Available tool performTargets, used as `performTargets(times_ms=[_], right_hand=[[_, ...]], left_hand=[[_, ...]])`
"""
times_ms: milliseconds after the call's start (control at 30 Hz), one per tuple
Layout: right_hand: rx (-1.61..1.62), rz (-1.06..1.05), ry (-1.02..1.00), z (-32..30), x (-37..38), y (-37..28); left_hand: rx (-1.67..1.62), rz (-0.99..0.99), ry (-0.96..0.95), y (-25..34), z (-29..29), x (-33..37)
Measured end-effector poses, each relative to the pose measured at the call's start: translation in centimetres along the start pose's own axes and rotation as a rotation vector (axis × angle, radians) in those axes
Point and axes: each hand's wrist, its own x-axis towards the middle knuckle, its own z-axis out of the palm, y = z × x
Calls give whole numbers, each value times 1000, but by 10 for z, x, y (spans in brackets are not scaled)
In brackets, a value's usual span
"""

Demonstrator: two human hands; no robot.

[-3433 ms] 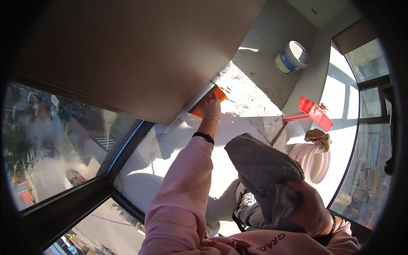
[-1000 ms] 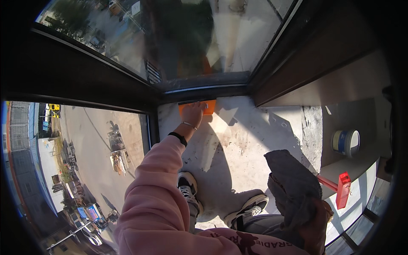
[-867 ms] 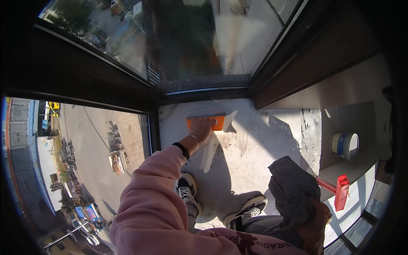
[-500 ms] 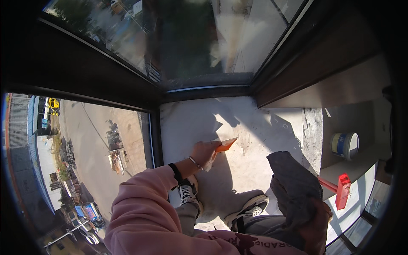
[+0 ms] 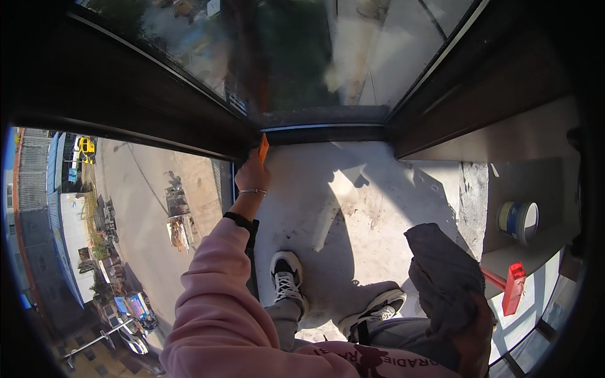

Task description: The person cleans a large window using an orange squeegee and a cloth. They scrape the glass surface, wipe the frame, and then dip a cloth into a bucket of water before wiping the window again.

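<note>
Scraper (image 5: 264, 148) and cloth (image 5: 445, 274) were both held on my feed: nearest, the right hand (image 5: 476, 335) gripped the cloth; farther, the left hand (image 5: 253, 172) pinched the scraper edge-on at the frame (image 5: 321, 135) corner, contact unclear. Too much tilt, I judged, could make it slip and scratch the glass (image 5: 290, 69).

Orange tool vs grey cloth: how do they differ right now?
Colour: the orange tool is bright; the grey cloth is dark and dull.
Size in view: the tool shows as a small sliver, the cloth as a much larger mass.
Place: the tool is in the left hand by the window corner; the cloth is in the right hand, closer to the body.
Shared: each is held in one hand.
</note>
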Motion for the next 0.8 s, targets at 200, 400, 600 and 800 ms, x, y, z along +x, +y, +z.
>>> performTargets(times_ms=[200,400,600,800], right_hand=[[-1080,-790,-304,-12,-12,-12],[-697,-420,-227,-18,-13,-2],[-448,-180,-98,-31,-10,1],[-1129,-539,-201,-44,-16,-6]], left_hand=[[273,799,243,35,2,7],[135,944,189,138,32,15],[375,799,-207,158,10,8],[213,919,-43,171,9,10]])
